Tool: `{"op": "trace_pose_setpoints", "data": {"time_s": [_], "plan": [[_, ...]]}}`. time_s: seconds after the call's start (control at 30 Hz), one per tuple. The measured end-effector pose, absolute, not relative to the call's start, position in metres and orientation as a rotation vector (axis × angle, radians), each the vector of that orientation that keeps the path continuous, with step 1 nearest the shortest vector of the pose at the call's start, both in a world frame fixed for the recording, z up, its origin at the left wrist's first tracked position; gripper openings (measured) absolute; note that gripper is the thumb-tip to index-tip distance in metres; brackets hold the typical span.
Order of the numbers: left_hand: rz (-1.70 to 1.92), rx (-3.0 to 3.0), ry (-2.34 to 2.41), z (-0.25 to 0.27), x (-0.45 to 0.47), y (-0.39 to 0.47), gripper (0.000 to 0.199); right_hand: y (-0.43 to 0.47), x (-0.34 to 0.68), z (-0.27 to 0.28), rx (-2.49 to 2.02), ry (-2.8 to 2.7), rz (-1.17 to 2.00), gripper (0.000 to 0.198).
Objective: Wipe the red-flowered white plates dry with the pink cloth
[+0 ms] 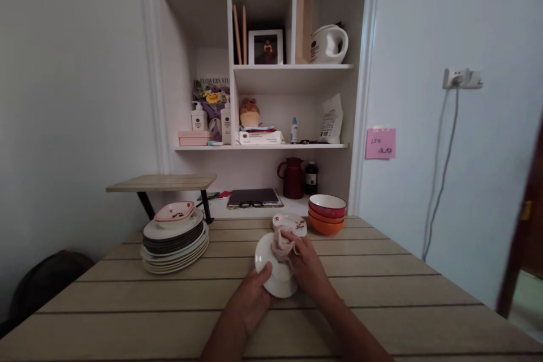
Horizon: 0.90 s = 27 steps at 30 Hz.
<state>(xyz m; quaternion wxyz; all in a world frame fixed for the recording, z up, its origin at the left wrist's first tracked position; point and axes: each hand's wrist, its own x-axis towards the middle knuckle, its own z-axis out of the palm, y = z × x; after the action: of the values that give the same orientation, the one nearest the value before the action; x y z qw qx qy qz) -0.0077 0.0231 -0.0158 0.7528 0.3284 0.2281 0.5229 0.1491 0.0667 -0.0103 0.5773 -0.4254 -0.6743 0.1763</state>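
Observation:
A small white plate (263,257) is tilted up above the front of the table, gripped at its lower left rim by my left hand (253,298), thumb on its face. My right hand (306,263) has its fingers closed on a crumpled pale pink cloth (281,244), which is pressed against the plate's upper right. Part of the plate's face is hidden by the cloth and fingers. Just behind stands a short stack of small plates with a red flower pattern (290,222). To its right are several stacked bowls (326,215), red on top and orange below.
A tall stack of plates (175,249) with a patterned square bowl (174,212) on top stands at the left, near a small raised wooden stand (163,182). Behind the slatted table (365,305) are a laptop-like dark folder (254,197), glasses, a red jug (292,178) and a dark bottle (311,178).

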Motion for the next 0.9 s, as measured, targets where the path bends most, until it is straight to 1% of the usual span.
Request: {"op": "trace_pose_setpoints", "data": {"time_s": [0.13, 0.27, 0.4, 0.47, 0.63, 0.7, 0.77, 0.83, 0.9], "plan": [[1.125, 0.744, 0.498, -0.017, -0.006, 0.022, 0.032, 0.066, 0.152, -0.012, -1.024, -1.584, 0.359, 0.041], [1.147, 0.765, 0.507, -0.018, -0.004, 0.022, 0.029, 0.051, 0.135, -0.004, -1.008, -1.750, 0.188, 0.050], [1.146, 0.775, 0.505, -0.017, -0.004, 0.023, 0.030, 0.043, 0.120, 0.004, -1.024, -1.914, 0.032, 0.051], [1.156, 0.734, 0.495, -0.014, -0.003, 0.023, 0.026, 0.046, 0.121, 0.007, -1.106, -1.857, 0.023, 0.051], [1.214, 0.609, 0.468, -0.002, -0.004, 0.022, 0.028, 0.052, 0.129, 0.008, -1.170, -1.776, 0.077, 0.052], [1.282, 0.547, 0.457, 0.001, -0.006, 0.024, 0.030, 0.047, 0.126, 0.008, -1.156, -1.765, 0.087, 0.048], [1.342, 0.460, 0.450, 0.002, -0.009, 0.029, 0.034, 0.039, 0.119, 0.008, -1.153, -1.751, 0.099, 0.040], [1.327, 0.397, 0.375, -0.001, -0.013, 0.034, 0.039, 0.031, 0.111, 0.009, -1.137, -1.779, 0.083, 0.037], [1.286, 0.332, 0.295, -0.005, -0.015, 0.040, 0.040, 0.026, 0.105, 0.011, -1.110, -1.818, 0.057, 0.036]]}}
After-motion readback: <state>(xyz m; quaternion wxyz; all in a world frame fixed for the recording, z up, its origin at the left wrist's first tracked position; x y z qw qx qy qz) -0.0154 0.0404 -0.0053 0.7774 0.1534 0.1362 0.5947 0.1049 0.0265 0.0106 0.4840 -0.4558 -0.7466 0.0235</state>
